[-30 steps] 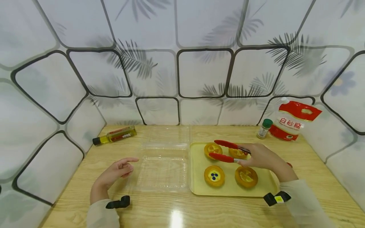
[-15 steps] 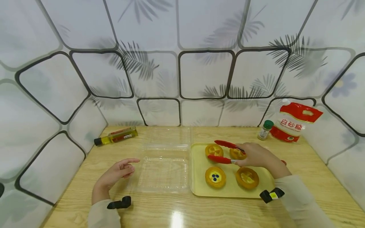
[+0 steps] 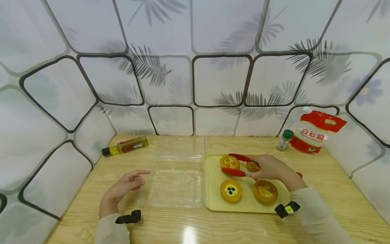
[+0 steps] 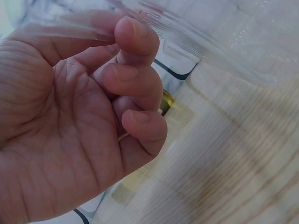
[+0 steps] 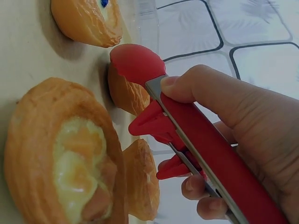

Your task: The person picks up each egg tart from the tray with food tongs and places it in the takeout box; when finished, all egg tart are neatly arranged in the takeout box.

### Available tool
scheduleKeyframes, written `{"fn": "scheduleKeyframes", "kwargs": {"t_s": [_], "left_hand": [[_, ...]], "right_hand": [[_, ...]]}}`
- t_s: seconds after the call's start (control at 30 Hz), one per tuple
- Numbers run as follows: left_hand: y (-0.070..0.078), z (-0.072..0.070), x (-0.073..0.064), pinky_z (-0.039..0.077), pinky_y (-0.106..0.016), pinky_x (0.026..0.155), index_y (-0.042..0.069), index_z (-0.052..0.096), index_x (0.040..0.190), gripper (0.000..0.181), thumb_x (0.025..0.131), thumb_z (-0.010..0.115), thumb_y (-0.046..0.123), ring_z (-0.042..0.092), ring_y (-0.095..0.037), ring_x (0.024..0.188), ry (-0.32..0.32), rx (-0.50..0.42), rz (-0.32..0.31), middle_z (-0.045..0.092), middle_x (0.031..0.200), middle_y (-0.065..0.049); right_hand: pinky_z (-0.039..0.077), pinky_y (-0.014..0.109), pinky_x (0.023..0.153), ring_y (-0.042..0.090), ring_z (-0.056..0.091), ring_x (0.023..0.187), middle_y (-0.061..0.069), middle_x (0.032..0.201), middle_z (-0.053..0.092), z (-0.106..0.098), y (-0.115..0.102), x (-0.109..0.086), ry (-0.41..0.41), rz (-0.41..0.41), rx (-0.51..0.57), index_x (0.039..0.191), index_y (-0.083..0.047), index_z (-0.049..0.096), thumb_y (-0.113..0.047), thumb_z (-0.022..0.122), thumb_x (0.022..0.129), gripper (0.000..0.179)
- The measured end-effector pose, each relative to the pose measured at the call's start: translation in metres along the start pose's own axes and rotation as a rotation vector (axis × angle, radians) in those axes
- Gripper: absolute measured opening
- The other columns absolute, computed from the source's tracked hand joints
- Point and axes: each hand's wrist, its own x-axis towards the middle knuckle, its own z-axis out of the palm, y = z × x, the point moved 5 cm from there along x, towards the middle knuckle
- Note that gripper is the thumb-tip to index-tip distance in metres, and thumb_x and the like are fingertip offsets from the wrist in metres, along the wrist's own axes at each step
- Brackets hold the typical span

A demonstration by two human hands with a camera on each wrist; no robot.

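1. We are seeing a pale beige left sleeve point(image 3: 112, 231) and a matching right sleeve point(image 3: 320, 215), the latter softly creased.
2. We are noticing a slim black left wrist mount point(image 3: 124, 219), ending in a rounded block.
3. We are finding an angular black right wrist mount point(image 3: 280, 211), bearing a yellow patch point(image 3: 289, 209).
4. We are seeing short fingernails on the bare left hand point(image 4: 79, 116).

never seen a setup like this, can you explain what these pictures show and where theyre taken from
There is no robot, just a person's two bare hands. The wide picture comes from a head-worn camera; the close-ups come from wrist cameras. On the table lies a yellow tray with four tarts, beside an open clear container. The right hand holds red tongs, tips spread by the back left tart. The left hand holds nothing. Also there: a bottle, a green-capped jar and a bag.
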Motion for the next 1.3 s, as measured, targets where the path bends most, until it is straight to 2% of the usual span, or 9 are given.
{"fn": "scheduleKeyframes", "kwargs": {"t_s": [0.23, 0.47, 0.6, 0.7, 0.83, 0.97, 1.1, 1.17, 1.3], "left_hand": [[0.001, 0.001, 0.0, 0.027, -0.036, 0.058, -0.012, 0.034, 0.138, 0.044, 0.102, 0.043, 0.011, 0.026, -0.028, 0.059, -0.001, -0.012, -0.012, 0.041, 0.068, 0.001], [-0.001, -0.001, 0.0, 0.036, -0.03, 0.062, -0.008, 0.036, 0.14, 0.045, 0.101, 0.046, 0.013, 0.031, -0.022, 0.06, 0.016, -0.006, -0.042, 0.039, 0.066, 0.003], [-0.001, -0.001, -0.001, 0.037, -0.03, 0.063, -0.007, 0.037, 0.14, 0.046, 0.1, 0.047, 0.014, 0.032, -0.02, 0.06, 0.026, -0.001, -0.064, 0.038, 0.065, 0.004], [-0.001, -0.001, -0.001, 0.037, -0.03, 0.063, -0.006, 0.037, 0.14, 0.046, 0.1, 0.048, 0.015, 0.033, -0.019, 0.06, 0.031, 0.002, -0.075, 0.038, 0.066, 0.004], [0.0, 0.0, -0.001, 0.036, -0.031, 0.061, -0.007, 0.037, 0.14, 0.046, 0.1, 0.047, 0.013, 0.03, -0.023, 0.059, 0.024, 0.005, -0.062, 0.038, 0.065, 0.003], [-0.001, 0.001, -0.002, 0.034, -0.032, 0.059, -0.009, 0.036, 0.139, 0.045, 0.101, 0.045, 0.011, 0.03, -0.027, 0.059, 0.013, 0.017, -0.031, 0.04, 0.066, 0.002], [-0.002, -0.001, -0.002, 0.035, -0.031, 0.06, -0.01, 0.036, 0.139, 0.044, 0.101, 0.045, 0.01, 0.034, -0.022, 0.059, 0.017, 0.029, -0.024, 0.044, 0.068, 0.002], [-0.002, -0.002, -0.001, 0.037, -0.031, 0.061, -0.01, 0.037, 0.139, 0.044, 0.101, 0.045, 0.01, 0.037, -0.018, 0.06, 0.022, 0.039, -0.021, 0.045, 0.069, 0.002], [-0.001, -0.003, 0.0, 0.038, -0.029, 0.062, -0.009, 0.039, 0.138, 0.042, 0.101, 0.045, 0.01, 0.04, -0.012, 0.062, 0.035, 0.06, -0.011, 0.046, 0.071, 0.001]], "right_hand": [[0.039, 0.032, 0.064, 0.016, 0.046, 0.073, 0.01, 0.103, 0.064, 0.002, 0.001, -0.002, 0.017, -0.018, 0.004, 0.129, 0.006, 0.054, -0.04, 0.073, 0.08, 0.07], [0.038, 0.032, 0.062, 0.015, 0.046, 0.07, 0.01, 0.1, 0.065, 0.003, 0.003, -0.005, 0.058, -0.054, 0.012, 0.127, 0.008, 0.054, -0.036, 0.072, 0.081, 0.067], [0.035, 0.03, 0.06, 0.014, 0.044, 0.068, 0.003, 0.086, 0.06, 0.004, 0.003, -0.006, 0.07, -0.068, 0.018, 0.128, 0.008, 0.054, -0.036, 0.072, 0.081, 0.067], [0.031, 0.028, 0.055, 0.012, 0.039, 0.062, -0.002, 0.072, 0.049, 0.005, 0.004, -0.007, 0.071, -0.069, 0.033, 0.129, 0.008, 0.053, -0.037, 0.072, 0.081, 0.068], [0.029, 0.027, 0.052, 0.01, 0.035, 0.057, -0.002, 0.066, 0.042, 0.006, 0.004, -0.009, 0.067, -0.066, 0.06, 0.129, 0.008, 0.053, -0.038, 0.072, 0.081, 0.069], [0.034, 0.027, 0.054, 0.009, 0.039, 0.058, 0.001, 0.07, 0.051, 0.006, 0.004, -0.011, 0.07, -0.065, 0.072, 0.128, 0.009, 0.053, -0.035, 0.072, 0.081, 0.067], [0.034, 0.024, 0.052, 0.007, 0.038, 0.053, -0.004, 0.063, 0.048, 0.003, 0.004, -0.012, 0.089, -0.062, 0.079, 0.129, 0.008, 0.053, -0.033, 0.073, 0.081, 0.066], [0.031, 0.025, 0.05, 0.007, 0.034, 0.049, -0.005, 0.058, 0.04, -0.001, 0.004, -0.011, 0.097, -0.054, 0.089, 0.131, 0.007, 0.052, -0.033, 0.073, 0.082, 0.067], [0.046, 0.032, 0.061, 0.012, 0.05, 0.061, 0.011, 0.082, 0.066, -0.011, 0.003, -0.011, 0.135, -0.067, 0.067, 0.13, 0.009, 0.052, -0.036, 0.073, 0.081, 0.069]]}}
